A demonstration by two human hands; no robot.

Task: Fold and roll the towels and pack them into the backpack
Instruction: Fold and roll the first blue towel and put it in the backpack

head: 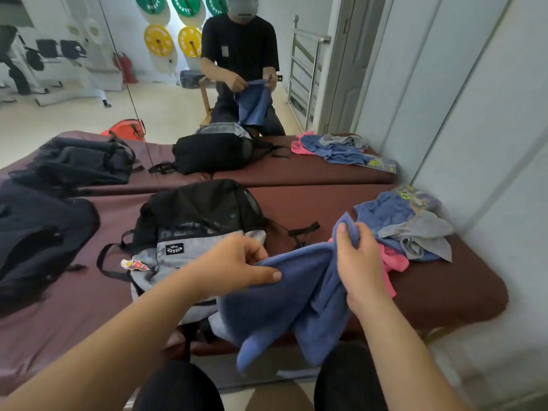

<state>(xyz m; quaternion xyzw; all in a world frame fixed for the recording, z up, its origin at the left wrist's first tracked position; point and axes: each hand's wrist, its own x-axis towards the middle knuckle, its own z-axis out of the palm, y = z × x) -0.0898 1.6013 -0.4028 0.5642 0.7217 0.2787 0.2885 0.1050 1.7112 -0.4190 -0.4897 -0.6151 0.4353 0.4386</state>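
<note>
Both hands hold up a blue towel [296, 298] over the bench [444, 292], the left hand [237, 262] pinching one edge and the right hand [358, 262] gripping another, right beside the black and gray backpack [195, 232].

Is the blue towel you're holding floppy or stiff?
Probably very floppy: the blue towel sags in folds below the left hand and right hand. Likely light too, since the left hand only pinches its edge. Its fuzzy cloth probably won't slip.
</note>
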